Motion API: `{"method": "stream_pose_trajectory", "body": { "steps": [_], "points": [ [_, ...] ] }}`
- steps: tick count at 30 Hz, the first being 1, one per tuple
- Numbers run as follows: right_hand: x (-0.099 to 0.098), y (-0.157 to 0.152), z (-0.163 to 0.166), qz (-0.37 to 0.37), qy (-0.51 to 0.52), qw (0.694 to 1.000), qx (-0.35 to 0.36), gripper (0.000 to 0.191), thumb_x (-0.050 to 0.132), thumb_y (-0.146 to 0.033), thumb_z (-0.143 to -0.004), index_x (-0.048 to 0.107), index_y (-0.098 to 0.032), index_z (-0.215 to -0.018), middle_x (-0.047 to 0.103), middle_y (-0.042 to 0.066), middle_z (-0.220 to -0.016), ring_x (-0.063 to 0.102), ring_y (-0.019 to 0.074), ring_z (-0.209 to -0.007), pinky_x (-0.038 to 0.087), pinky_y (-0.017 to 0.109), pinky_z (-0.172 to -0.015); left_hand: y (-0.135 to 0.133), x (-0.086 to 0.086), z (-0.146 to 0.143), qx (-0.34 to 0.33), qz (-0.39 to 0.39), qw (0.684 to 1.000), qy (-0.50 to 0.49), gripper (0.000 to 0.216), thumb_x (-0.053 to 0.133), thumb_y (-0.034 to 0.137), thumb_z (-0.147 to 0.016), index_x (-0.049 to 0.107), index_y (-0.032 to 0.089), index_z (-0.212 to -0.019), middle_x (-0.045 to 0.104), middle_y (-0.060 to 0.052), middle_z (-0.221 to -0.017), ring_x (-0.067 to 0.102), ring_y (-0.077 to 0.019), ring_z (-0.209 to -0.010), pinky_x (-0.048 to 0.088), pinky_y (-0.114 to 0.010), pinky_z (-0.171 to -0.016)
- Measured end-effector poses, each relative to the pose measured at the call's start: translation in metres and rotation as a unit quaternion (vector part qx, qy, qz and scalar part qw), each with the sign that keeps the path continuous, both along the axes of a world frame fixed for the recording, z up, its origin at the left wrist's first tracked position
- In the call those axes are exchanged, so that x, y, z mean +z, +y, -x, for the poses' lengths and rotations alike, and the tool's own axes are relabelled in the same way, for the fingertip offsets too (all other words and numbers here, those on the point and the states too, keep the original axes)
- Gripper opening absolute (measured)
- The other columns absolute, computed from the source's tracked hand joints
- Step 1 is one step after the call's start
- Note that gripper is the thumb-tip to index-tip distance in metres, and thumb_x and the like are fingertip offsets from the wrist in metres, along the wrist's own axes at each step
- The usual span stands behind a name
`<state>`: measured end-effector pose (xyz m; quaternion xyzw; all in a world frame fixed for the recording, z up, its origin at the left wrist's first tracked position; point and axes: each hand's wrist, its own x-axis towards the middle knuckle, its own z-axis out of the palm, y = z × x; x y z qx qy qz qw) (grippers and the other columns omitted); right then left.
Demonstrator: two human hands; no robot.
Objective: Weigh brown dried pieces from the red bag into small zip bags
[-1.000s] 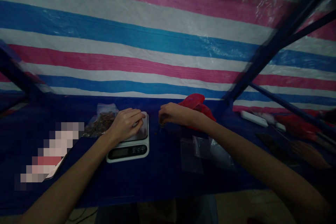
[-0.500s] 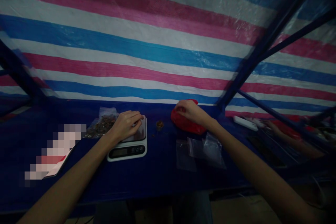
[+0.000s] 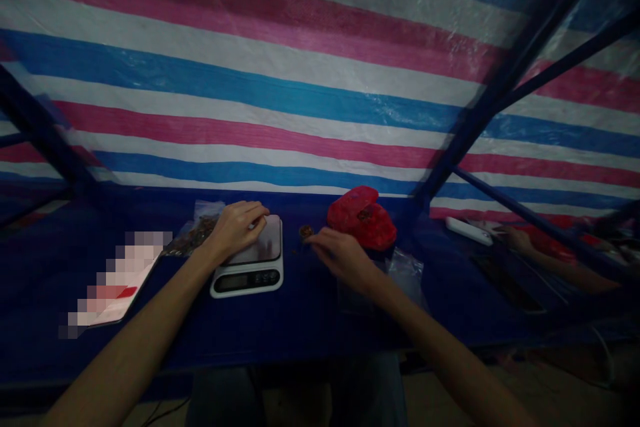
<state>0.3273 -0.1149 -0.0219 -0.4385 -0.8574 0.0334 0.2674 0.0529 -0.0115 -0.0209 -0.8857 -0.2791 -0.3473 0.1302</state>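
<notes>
Over the left side of the white digital kitchen scale [image 3: 245, 280], my left hand [image 3: 239, 227] is closed, its fingers bent and pressed together above the metal plate; anything inside them is hidden. My right hand [image 3: 343, 255] has its fingertips pinched at the near edge of a small round cup [image 3: 306, 232] of brownish bits. What the pinch holds is too small to make out. Behind that hand lies an open red plastic bag [image 3: 377, 227] with small dark pieces in its mouth. Clear zip bags [image 3: 405, 270] lie partly under my right forearm.
A clear bag of small metallic pieces [image 3: 195, 233] lies left of the scale, beside a phone [image 3: 127, 297] with a blurred screen. On the right are a white oblong device [image 3: 469, 231], a dark flat panel [image 3: 507, 283] and another person's arm [image 3: 555, 260]. Striped sheeting and blue frame bars stand behind.
My right hand has left the red bag and moved left and nearer, to the small cup. The bag's opening now shows. My left hand stays over the scale, fingers slightly more drawn in.
</notes>
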Motion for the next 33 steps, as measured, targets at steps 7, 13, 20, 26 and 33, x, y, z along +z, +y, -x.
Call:
{"method": "stream_pose_trajectory", "body": {
  "steps": [7, 13, 20, 26, 33],
  "points": [
    [-0.032, -0.034, 0.061, 0.024, -0.061, 0.996, 0.056, 0.020, 0.049, -0.018, -0.100, 0.068, -0.020, -0.104, 0.065, 0.006, -0.092, 0.063, 0.0176, -0.083, 0.050, 0.028, -0.073, 0.006, -0.008, 0.003, 0.033, 0.039, 0.999, 0.005, 0.020, 0.049, 0.014, -0.089, 0.069, 0.018, -0.087, 0.072, -0.003, -0.081, 0.065, -0.0165, -0.072, 0.047, -0.030, -0.069],
    [-0.033, -0.027, 0.059, 0.037, -0.085, 0.995, 0.045, 0.035, 0.049, -0.011, -0.095, 0.065, -0.021, -0.125, 0.067, 0.008, -0.096, 0.064, 0.0213, -0.087, 0.052, 0.032, -0.076, 0.008, -0.013, 0.001, 0.023, 0.059, 0.998, -0.002, 0.020, 0.050, 0.013, -0.089, 0.069, 0.018, -0.088, 0.074, -0.004, -0.086, 0.068, -0.0178, -0.079, 0.050, -0.030, -0.074],
    [-0.027, -0.022, 0.066, 0.071, -0.088, 0.991, 0.069, 0.030, 0.054, -0.010, -0.089, 0.071, -0.018, -0.112, 0.069, 0.009, -0.098, 0.064, 0.0231, -0.094, 0.049, 0.037, -0.091, 0.009, -0.016, 0.000, 0.018, 0.062, 0.998, -0.004, 0.019, 0.050, 0.013, -0.088, 0.069, 0.017, -0.089, 0.074, -0.005, -0.087, 0.069, -0.0189, -0.079, 0.050, -0.031, -0.074],
    [-0.005, 0.009, 0.044, 0.071, 0.125, 0.989, -0.018, 0.016, 0.058, -0.015, -0.088, 0.071, -0.019, -0.097, 0.070, 0.003, -0.084, 0.064, 0.0155, -0.074, 0.048, 0.027, -0.072, 0.010, -0.015, 0.003, 0.021, 0.052, 0.998, -0.018, 0.018, 0.051, 0.013, -0.088, 0.069, 0.017, -0.088, 0.073, -0.004, -0.084, 0.068, -0.0183, -0.077, 0.048, -0.030, -0.071],
    [0.003, 0.051, 0.005, 0.058, 0.197, 0.975, -0.088, 0.015, 0.053, -0.023, -0.090, 0.064, -0.018, -0.083, 0.065, 0.001, -0.072, 0.059, 0.0156, -0.064, 0.042, 0.026, -0.061, 0.010, -0.014, 0.002, 0.017, 0.039, 0.999, -0.010, 0.020, 0.051, 0.014, -0.088, 0.070, 0.017, -0.089, 0.073, -0.004, -0.084, 0.067, -0.0176, -0.074, 0.048, -0.030, -0.070]
  ]
}}
